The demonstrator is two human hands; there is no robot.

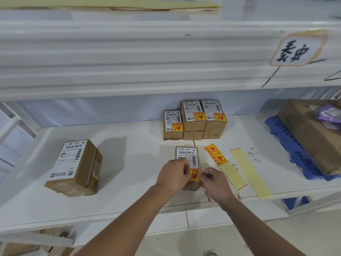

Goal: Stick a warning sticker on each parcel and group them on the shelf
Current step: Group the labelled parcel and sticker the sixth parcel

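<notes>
Yellow-red warning sticker (194, 175) pinched at its edges by left hand (172, 175) and right hand (215, 181) — probably so it lands flat on front parcel (187, 154) | stickered parcels (193, 119) grouped behind | sticker strip (215, 154) handy, just right

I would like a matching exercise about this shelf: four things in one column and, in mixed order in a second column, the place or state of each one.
Things
1. centre parcel
2. left parcel stack
3. sticker strip
4. blue pallet

Places or states
A. under a large carton
B. no warning sticker visible on top
C. lies flat, with two red-and-yellow stickers on it
D. left hand and right hand hold a warning sticker on it

Pairs: 1-D, 2-B, 3-C, 4-A
</notes>
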